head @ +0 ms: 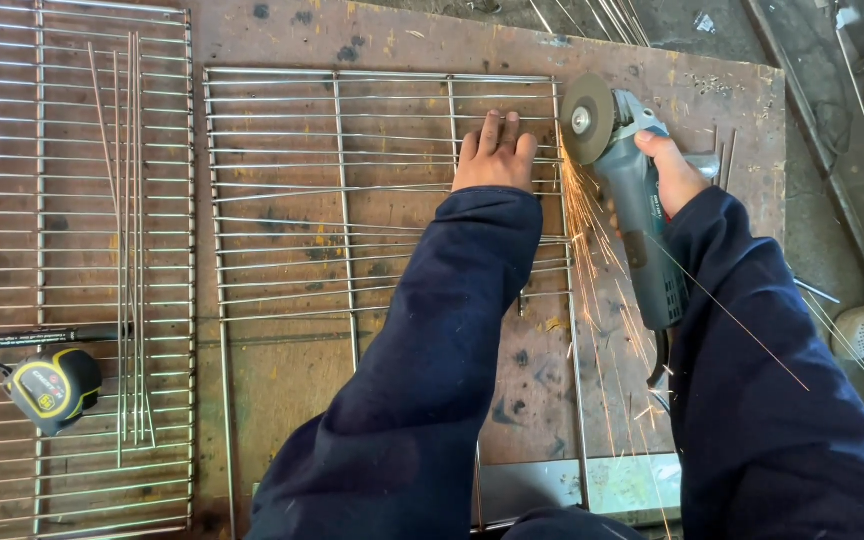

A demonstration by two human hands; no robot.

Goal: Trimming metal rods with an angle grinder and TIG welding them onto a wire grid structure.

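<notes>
- Nearest the lens, two dark navy sleeves reach forward from the bottom edge, the left one crossing the middle of the view and the right one running up the right side.
- Beneath everything lies the rusty brown steel bench [282,380], its top stained and scorched, filling most of the view.
- On the middle of the bench rests a rectangular grid of thin silver steel wire [352,200], flat, with many cross rods and three heavier uprights.
- Left of it, well apart, lies a second wire grid of the same kind [72,150], with a few loose straight rods [130,250] laid lengthwise on top.
- At the middle grid's right edge works a grey-blue angle grinder with a round tan disc [642,230]; the disc meets the edge wire near the far right corner, and orange sparks [592,260] stream towards the camera.
- Right hand [674,172] is clamped around the grinder's body just behind the head, fingers wrapped out of sight.
- Left hand [495,152] lies flat on the middle grid just beside the disc, fingers together and stretched forward, pressing on the wires and closed on nothing.
- A yellow and black tape measure [54,388] sits on the left grid near the bottom left.
</notes>
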